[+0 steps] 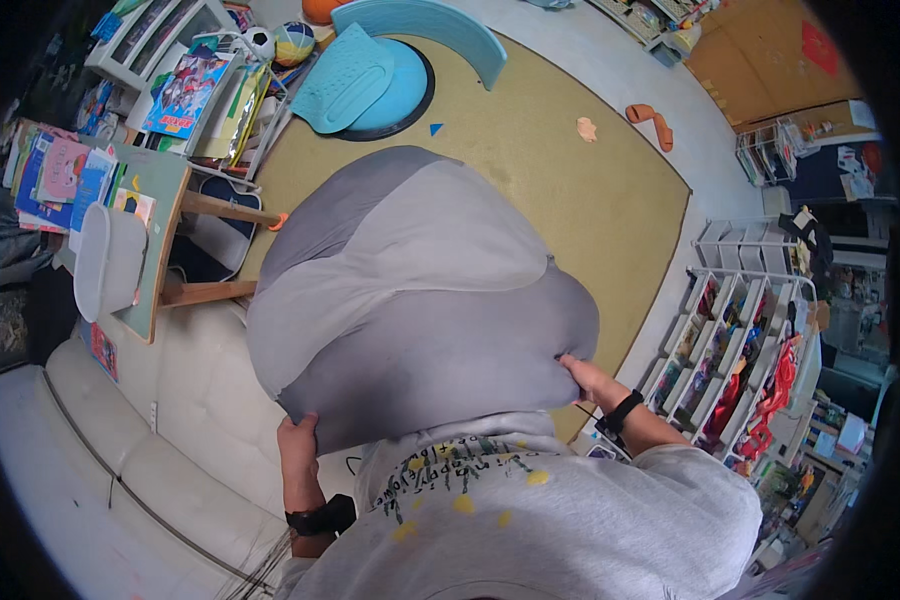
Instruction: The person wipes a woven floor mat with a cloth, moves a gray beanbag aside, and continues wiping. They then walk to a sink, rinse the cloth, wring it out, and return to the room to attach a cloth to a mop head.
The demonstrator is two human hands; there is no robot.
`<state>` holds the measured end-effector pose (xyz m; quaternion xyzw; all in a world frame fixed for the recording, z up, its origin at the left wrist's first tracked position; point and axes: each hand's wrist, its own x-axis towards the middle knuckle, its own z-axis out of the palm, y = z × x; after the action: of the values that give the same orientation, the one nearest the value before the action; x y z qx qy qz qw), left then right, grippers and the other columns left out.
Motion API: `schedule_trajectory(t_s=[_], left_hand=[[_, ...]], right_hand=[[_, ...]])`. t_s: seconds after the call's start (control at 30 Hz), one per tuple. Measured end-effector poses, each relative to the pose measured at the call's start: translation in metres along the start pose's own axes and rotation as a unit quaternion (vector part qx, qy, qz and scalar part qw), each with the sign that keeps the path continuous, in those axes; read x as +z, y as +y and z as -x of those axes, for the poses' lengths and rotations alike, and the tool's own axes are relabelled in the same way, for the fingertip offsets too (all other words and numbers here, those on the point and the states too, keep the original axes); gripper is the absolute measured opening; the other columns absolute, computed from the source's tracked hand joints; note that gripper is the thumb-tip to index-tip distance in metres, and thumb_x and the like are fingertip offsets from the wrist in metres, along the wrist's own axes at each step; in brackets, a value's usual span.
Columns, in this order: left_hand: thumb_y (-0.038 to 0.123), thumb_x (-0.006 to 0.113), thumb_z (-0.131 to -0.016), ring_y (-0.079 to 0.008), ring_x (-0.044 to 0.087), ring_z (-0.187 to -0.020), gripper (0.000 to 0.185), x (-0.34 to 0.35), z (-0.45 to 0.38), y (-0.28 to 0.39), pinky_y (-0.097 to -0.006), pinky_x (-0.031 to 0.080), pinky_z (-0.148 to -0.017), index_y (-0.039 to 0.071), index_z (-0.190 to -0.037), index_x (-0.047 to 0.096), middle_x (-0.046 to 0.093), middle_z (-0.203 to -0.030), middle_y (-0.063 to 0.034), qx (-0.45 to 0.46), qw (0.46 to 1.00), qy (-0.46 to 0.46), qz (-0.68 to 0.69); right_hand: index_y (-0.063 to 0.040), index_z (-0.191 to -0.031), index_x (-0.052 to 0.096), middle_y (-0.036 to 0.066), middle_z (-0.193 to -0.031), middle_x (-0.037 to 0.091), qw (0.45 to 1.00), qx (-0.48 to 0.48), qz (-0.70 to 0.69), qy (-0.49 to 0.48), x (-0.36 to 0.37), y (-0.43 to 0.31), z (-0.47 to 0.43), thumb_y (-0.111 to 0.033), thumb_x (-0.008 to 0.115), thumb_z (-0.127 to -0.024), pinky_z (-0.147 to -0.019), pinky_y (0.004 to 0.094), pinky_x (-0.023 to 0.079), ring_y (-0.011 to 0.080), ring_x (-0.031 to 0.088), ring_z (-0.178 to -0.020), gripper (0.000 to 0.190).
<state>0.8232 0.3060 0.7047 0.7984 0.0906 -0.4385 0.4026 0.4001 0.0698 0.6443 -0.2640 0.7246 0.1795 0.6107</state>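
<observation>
A large two-tone grey fabric beanbag point(412, 300) fills the middle of the view, right in front of my body. It has light grey and darker grey panels and looks bulging and creased. My left hand point(298, 435) grips its near left corner, thumb on top. At its near right edge, my right hand point(586, 379) pinches a fold of the dark grey fabric. Both wrists wear black bands. The beanbag hides the floor beneath it, so I cannot tell whether it rests there or is lifted.
To the left stand a cream sofa point(202, 375) and a wooden-legged table point(166, 247) with a white plastic tub point(109, 261) and books. Ahead on the yellowish mat point(525, 112) lie a blue dome point(394, 86) and a curved blue piece point(450, 26). Right is a tray rack point(720, 360).
</observation>
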Motion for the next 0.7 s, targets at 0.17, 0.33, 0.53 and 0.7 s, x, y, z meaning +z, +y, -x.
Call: schedule_trajectory(t_s=[0.17,0.33,0.53,0.7], left_hand=[[0.007,0.055,-0.085,-0.0213,0.06,-0.078,0.026,-0.03,-0.024,-0.008,-0.0324,0.048,-0.073,-0.007,-0.107,0.054,0.063,-0.094,-0.0125,0.033,0.998,-0.04,0.021],[0.006,0.054,-0.085,-0.0201,0.06,-0.079,0.025,-0.09,-0.033,-0.019,-0.0325,0.048,-0.071,-0.005,-0.108,0.054,0.062,-0.095,-0.0116,0.032,0.996,-0.077,0.017],[0.0,0.055,-0.081,-0.0205,0.058,-0.084,0.024,-0.21,-0.009,-0.02,-0.0331,0.047,-0.076,-0.004,-0.105,0.054,0.061,-0.096,-0.0126,0.038,0.99,-0.133,-0.011],[0.001,0.055,-0.08,-0.0198,0.06,-0.085,0.027,-0.313,0.019,0.044,-0.031,0.048,-0.077,-0.004,-0.105,0.054,0.062,-0.097,-0.0126,0.121,0.982,-0.144,-0.033]], right_hand=[[-0.009,-0.104,0.059,0.007,-0.089,0.062,0.999,-0.017,0.007,0.046,0.025,0.007,0.012,-0.043,0.049,-0.082,-0.054,0.0377,0.047,0.0228,0.06,-0.071,0.042],[0.002,-0.098,0.059,0.011,-0.081,0.061,0.988,-0.115,-0.009,0.101,0.081,0.032,0.062,-0.036,0.052,-0.082,-0.049,0.0359,0.047,0.0232,0.06,-0.062,0.042],[0.011,-0.082,0.06,0.012,-0.067,0.058,0.977,-0.169,-0.026,0.126,0.16,0.065,0.192,-0.031,0.054,-0.081,-0.042,0.0337,0.044,0.0218,0.055,-0.051,0.042],[0.01,-0.078,0.061,0.012,-0.065,0.058,0.988,-0.153,0.011,-0.026,0.203,0.063,0.294,-0.032,0.055,-0.081,-0.042,0.0313,0.045,0.0197,0.055,-0.049,0.042]])
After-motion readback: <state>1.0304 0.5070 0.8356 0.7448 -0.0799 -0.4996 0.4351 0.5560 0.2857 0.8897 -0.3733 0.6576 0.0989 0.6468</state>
